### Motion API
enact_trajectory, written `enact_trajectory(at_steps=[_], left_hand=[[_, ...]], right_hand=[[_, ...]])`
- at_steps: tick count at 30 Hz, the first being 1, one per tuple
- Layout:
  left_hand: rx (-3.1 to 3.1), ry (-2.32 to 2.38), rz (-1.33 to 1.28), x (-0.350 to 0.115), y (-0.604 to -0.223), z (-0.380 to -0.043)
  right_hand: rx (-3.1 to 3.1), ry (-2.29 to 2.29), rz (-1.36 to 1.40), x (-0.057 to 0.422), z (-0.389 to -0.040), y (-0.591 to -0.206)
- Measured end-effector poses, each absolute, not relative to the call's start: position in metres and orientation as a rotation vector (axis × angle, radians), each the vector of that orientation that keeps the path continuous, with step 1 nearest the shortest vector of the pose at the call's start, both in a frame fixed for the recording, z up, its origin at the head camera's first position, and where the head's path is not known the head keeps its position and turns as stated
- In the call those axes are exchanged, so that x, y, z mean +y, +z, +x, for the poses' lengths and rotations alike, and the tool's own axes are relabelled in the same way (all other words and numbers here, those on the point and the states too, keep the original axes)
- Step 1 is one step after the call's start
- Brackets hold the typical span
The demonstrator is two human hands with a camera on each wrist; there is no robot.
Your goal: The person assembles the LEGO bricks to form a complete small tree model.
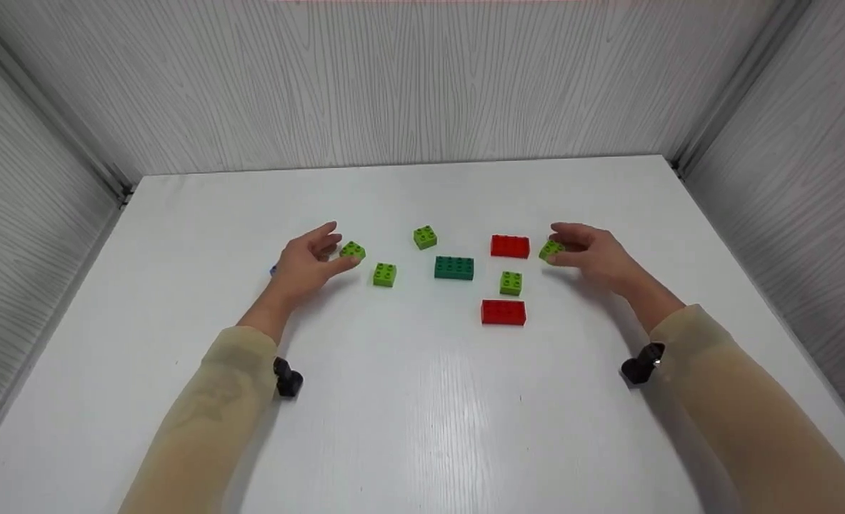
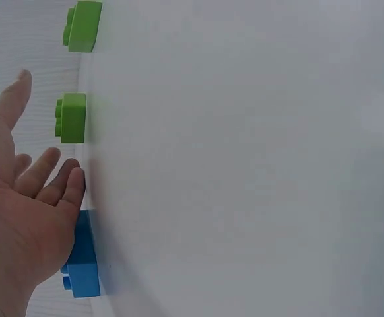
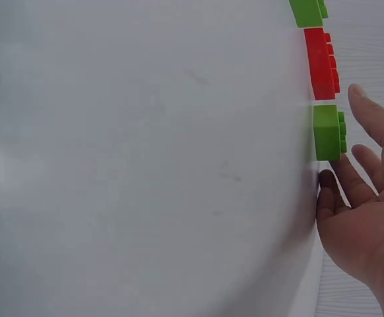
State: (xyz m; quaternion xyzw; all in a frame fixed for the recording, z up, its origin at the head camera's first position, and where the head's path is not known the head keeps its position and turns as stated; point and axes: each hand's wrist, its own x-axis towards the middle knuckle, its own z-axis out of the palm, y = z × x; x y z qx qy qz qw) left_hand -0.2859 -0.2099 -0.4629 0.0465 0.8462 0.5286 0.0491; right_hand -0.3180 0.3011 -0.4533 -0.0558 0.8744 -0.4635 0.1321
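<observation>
My left hand (image 1: pixel 306 264) reaches around a light green toy brick (image 1: pixel 353 250), thumb and fingers spread apart. In the left wrist view that brick (image 2: pixel 73 119) stands on the table beyond the fingertips, with blue brick (image 2: pixel 85 277) partly hidden behind the palm. On the right, my right hand (image 1: pixel 593 255) is at another light green brick (image 1: pixel 552 249), the thumb overlapping it in the head view. The right wrist view shows this brick (image 3: pixel 326 133) between the raised thumb (image 3: pixel 370 115) and the lower fingers, the thumb apart from it.
Between the hands lie a dark green brick (image 1: pixel 454 268), two red bricks (image 1: pixel 510 246) (image 1: pixel 503 312) and more light green bricks (image 1: pixel 385 275) (image 1: pixel 426 237) (image 1: pixel 511 283). Wood-grain panels (image 1: pixel 422 86) enclose the white table (image 1: pixel 408 400) at the back and sides.
</observation>
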Motion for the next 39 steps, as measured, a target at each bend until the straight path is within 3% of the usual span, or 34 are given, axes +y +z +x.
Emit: enact_trajectory(at_steps=[22, 32, 39], left_hand=[[2.664, 1.545, 0.048, -0.198, -0.465, -0.283], [2.667, 1.512, 0.179, -0.197, -0.446, -0.252], [2.622, 1.451, 0.390, -0.170, -0.440, -0.216]], right_hand=[[2.578, -1.320, -0.099, 0.301, -0.318, -0.460], [2.579, -1.424, -0.111, 0.310, -0.313, -0.450], [2.575, -1.543, -0.211, 0.307, -0.302, -0.433]])
